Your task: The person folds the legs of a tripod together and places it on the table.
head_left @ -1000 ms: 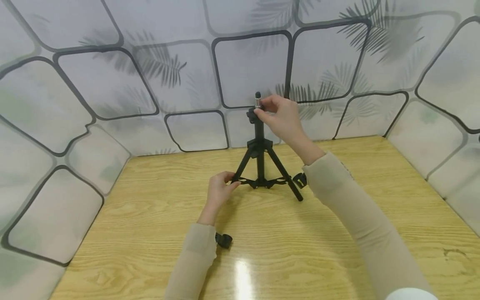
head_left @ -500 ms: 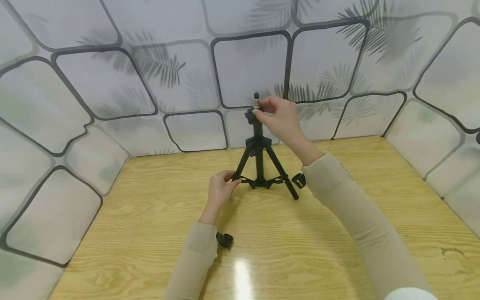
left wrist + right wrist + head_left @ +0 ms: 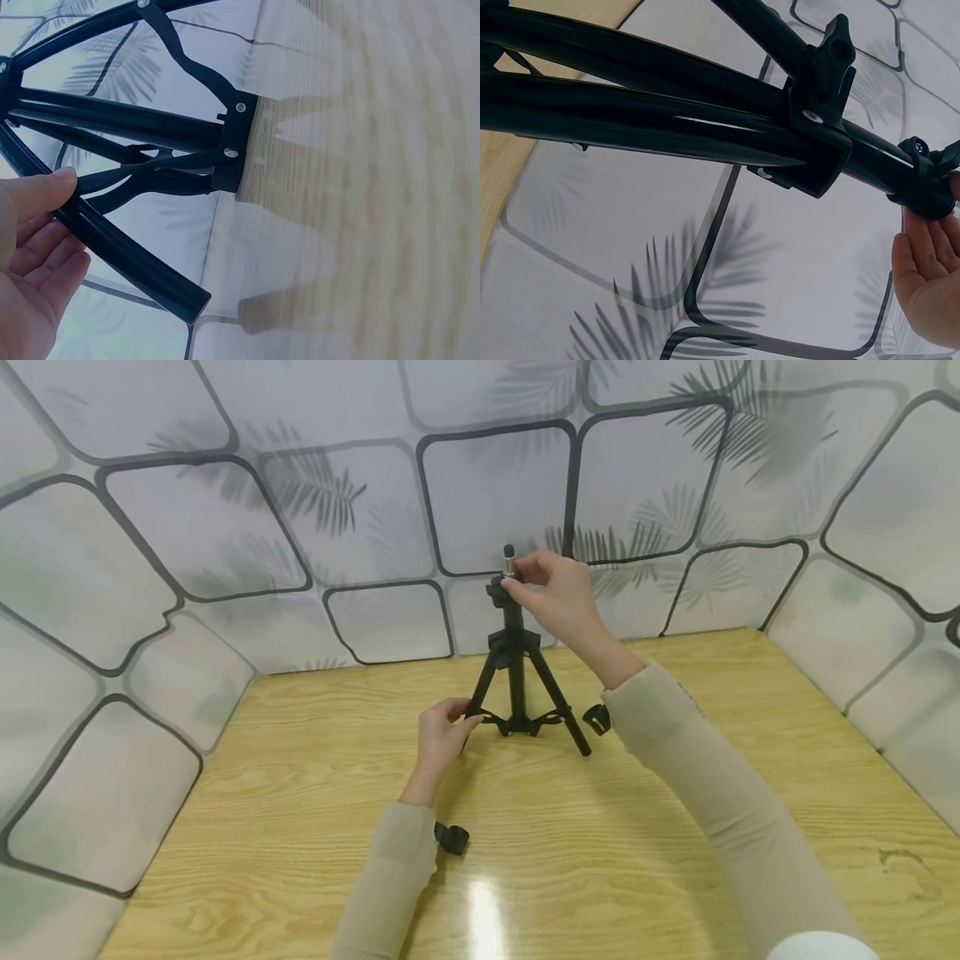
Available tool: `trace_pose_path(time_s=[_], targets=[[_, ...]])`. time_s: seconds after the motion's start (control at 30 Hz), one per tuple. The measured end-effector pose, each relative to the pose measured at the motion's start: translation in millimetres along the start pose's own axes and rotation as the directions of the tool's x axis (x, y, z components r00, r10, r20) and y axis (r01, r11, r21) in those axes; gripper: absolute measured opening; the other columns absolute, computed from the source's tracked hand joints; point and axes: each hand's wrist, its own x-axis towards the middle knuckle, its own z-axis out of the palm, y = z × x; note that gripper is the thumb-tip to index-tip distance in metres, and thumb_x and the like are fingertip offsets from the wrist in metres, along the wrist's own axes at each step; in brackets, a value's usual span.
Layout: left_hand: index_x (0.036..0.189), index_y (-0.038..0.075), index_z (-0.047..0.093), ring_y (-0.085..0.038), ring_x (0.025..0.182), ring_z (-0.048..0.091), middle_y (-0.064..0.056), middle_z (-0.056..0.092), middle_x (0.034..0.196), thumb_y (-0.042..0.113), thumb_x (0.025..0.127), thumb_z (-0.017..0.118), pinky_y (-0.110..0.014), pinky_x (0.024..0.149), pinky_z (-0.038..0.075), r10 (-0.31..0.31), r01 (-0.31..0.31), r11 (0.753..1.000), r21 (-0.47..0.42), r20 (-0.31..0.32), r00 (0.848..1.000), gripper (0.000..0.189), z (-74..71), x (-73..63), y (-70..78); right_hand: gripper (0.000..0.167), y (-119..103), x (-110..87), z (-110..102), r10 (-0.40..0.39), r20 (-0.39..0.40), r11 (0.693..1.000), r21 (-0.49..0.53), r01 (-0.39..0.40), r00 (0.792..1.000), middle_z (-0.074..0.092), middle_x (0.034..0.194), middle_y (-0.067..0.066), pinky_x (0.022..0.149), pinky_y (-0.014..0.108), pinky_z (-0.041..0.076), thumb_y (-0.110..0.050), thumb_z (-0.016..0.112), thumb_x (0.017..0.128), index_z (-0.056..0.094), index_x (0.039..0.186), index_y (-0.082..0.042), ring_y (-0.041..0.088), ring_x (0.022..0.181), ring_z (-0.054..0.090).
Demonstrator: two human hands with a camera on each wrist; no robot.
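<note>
A small black tripod stand stands upright near the back of the table with its legs spread. My left hand pinches its left leg low down, thumb on one side and fingers on the other. At the top, my right hand holds the stand by the collar just under a silver stud with a black tip. Part of the right fingers falls outside the right wrist view. Below the collar sits a black knob on the leg hub.
The wooden table meets a patterned wall close behind the stand. Black wrist-camera mounts, one by the left cuff and one by the right cuff, stick out from the sleeves.
The stand has shifted slightly left, its right foot moving most. Both hands keep their holds, and the head view has drifted a little.
</note>
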Motion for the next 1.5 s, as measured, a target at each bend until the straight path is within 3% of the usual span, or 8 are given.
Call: trace_pose_path(time_s=[1.5], targets=[[0.094,-0.001,0.066,-0.022,0.088,0.06,-0.011,0.065,0.091,0.009,0.075,0.071,-0.032,0.079,0.048,-0.052,0.05,0.997,-0.06,-0.03,0.998,0.022,8.4,3.4,1.2,0.026,2.3,1.8,1.1,-0.012,-0.003,1.0,0.007,0.012,1.0,0.063,0.101,0.006,0.078,0.029,0.047,-0.022,0.064,0.082,0.062,0.101,-0.004,0.015,0.09,0.06]])
